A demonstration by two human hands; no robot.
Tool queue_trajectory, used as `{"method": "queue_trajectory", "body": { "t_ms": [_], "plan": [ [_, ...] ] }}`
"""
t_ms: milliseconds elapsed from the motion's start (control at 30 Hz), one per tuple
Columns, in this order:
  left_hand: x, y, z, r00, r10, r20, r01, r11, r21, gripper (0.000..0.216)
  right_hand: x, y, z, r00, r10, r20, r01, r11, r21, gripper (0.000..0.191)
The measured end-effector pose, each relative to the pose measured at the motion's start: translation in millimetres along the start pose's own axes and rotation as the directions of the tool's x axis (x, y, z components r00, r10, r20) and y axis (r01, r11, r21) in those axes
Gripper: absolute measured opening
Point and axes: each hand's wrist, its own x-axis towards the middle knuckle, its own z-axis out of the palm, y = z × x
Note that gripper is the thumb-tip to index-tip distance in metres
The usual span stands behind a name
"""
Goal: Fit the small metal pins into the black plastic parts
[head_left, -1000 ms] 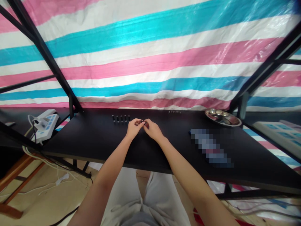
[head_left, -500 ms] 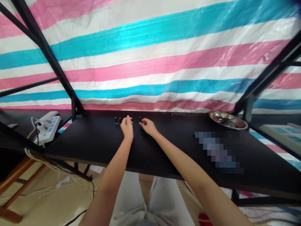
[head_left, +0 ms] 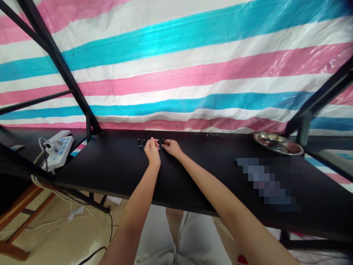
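Note:
My right hand [head_left: 171, 148] pinches a small black cylinder [head_left: 163, 141] between thumb and fingertips, just above or on the black table. Close to its left is my left hand [head_left: 152, 150], fingers curled together and turned toward the right hand; whatever they hold is hidden or too small to name. Left of it stands a small black cylinder with a pale lower end [head_left: 139, 142]. A second such cylinder [head_left: 144, 142] is partly covered by my left hand. The two hands are a short gap apart.
Several tiny items [head_left: 214, 135] lie in a row at the table's [head_left: 110, 173] back edge. A round metal tray [head_left: 278, 143] sits at the right, with a blurred-out object [head_left: 264, 182] before it. White power strips [head_left: 59, 151] lie at the left. Black frame posts and a striped sheet [head_left: 176, 81] stand behind.
My right hand has moved closer to my left hand, bringing the black cylinder along. The whole scene has shifted slightly as the camera turned.

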Motion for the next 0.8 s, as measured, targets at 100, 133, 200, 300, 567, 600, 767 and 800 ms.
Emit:
{"method": "queue_trajectory", "body": {
  "t_ms": [100,133,200,300,567,600,767,800],
  "plan": [
    [-0.1,-0.8,0.1,1.0,-0.002,0.004,0.002,1.0,0.013,0.035,0.0,1.1,0.8,1.0,0.017,-0.003,-0.017,1.0,0.025,0.015],
    [-0.3,-0.8,0.2,1.0,-0.002,0.007,0.002,1.0,0.015,0.034,0.2,1.5,1.0,1.0,0.022,-0.001,-0.022,0.999,0.032,0.016],
    [-0.9,-0.3,0.3,1.0,-0.003,0.012,0.003,1.0,0.013,0.034,0.5,2.1,1.0,1.0,0.025,0.008,-0.025,0.999,0.039,0.016],
    [-2.0,1.3,0.4,1.0,-0.006,0.013,0.006,1.0,-0.001,0.032,0.5,2.1,0.7,1.0,0.022,0.018,-0.023,0.999,0.041,0.017],
    [-1.4,0.4,1.0,1.0,-0.016,0.01,0.017,1.0,-0.015,0.03,-1.1,0.9,-1.5,1.0,0.011,0.026,-0.012,0.999,0.043,0.015],
    [-1.1,0.0,0.9,1.0,-0.013,0.01,0.014,1.0,-0.015,0.03,-1.2,1.1,-1.6,1.0,0.01,0.03,-0.011,0.999,0.041,0.015],
    [-0.1,-0.7,0.5,1.0,-0.022,0.013,0.022,1.0,0.002,0.03,0.0,3.0,-0.4,0.999,0.016,0.049,-0.017,1.0,0.009,0.012],
    [0.0,-0.6,0.6,1.0,-0.024,0.011,0.024,1.0,0.002,0.03,0.5,3.5,-0.1,0.999,0.021,0.051,-0.021,1.0,0.005,0.011]
  ]
}}
